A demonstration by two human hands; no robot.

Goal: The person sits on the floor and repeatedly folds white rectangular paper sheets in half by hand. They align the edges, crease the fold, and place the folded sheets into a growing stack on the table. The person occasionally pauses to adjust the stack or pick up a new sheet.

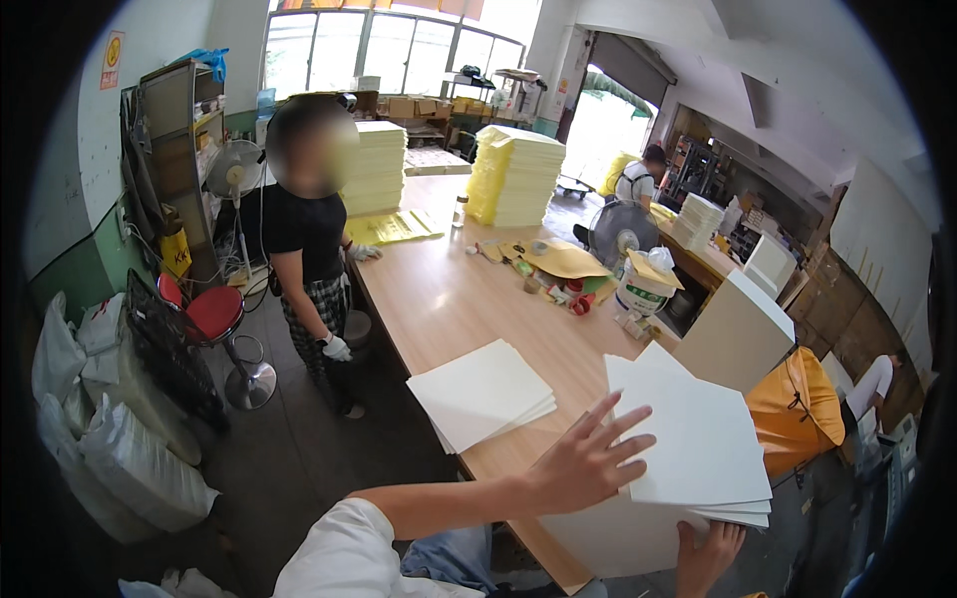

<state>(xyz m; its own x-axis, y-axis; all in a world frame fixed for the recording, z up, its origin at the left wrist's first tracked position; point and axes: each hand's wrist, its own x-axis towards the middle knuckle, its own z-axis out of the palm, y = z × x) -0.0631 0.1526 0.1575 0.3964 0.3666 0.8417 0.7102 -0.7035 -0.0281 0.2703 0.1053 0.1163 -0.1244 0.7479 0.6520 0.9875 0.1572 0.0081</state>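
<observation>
One hand (pixel 704 563), the right, touches white sheets (pixel 688 439), its forearm cut off

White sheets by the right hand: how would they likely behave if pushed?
The white sheets look fairly stiff, as their edges show no obvious droop. They would probably slide over one another, since their corners are unevenly fanned.

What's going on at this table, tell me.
A person's left hand, fingers spread, is by the left edge of a fanned stack of white sheets; whether it touches them is unclear. The right hand is at the stack's near edge. Another white pile lies farther left on the table; a co-worker in black stands beside it.
</observation>
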